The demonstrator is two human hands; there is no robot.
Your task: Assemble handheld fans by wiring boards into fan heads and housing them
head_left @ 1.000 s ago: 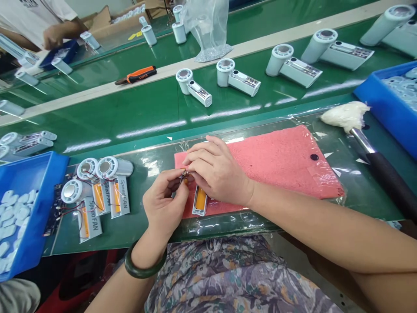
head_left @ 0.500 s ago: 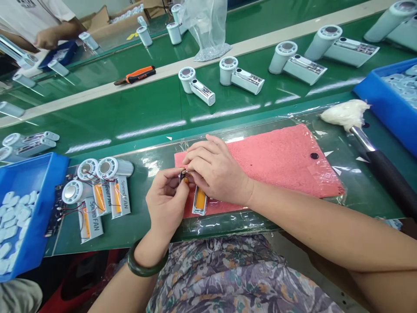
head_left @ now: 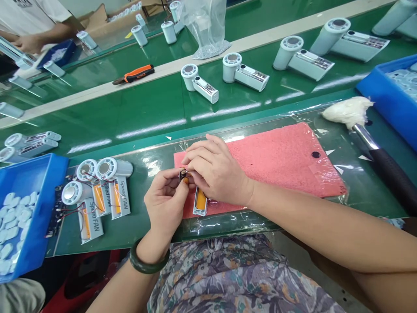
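Observation:
My left hand (head_left: 167, 200) pinches a small black circuit board (head_left: 182, 175) between thumb and forefinger. Close against it, my right hand (head_left: 216, 171) has its fingertips pressed together at the board's edge; whatever they grip is hidden. Under my right hand lies an open fan handle (head_left: 201, 203) with an orange battery inside, its upper end covered by my fingers. It rests on the pink foam mat (head_left: 276, 158). To the left, several open handheld fans (head_left: 120, 198) with orange batteries and thin red wires lie side by side.
Blue bins stand at left (head_left: 48, 191) and right (head_left: 391, 95), holding pale plastic parts. A black-handled tool with a wrapped head (head_left: 368, 134) lies right of the mat. Fan units (head_left: 205, 89) stand along the green belt (head_left: 137, 113). Orange pliers (head_left: 137, 74) lie beyond; a co-worker sits across.
The fan units on the near belt have shifted slightly to the right. My hands stay almost in place, with the board turned slightly. The co-worker's hand across the line has moved left.

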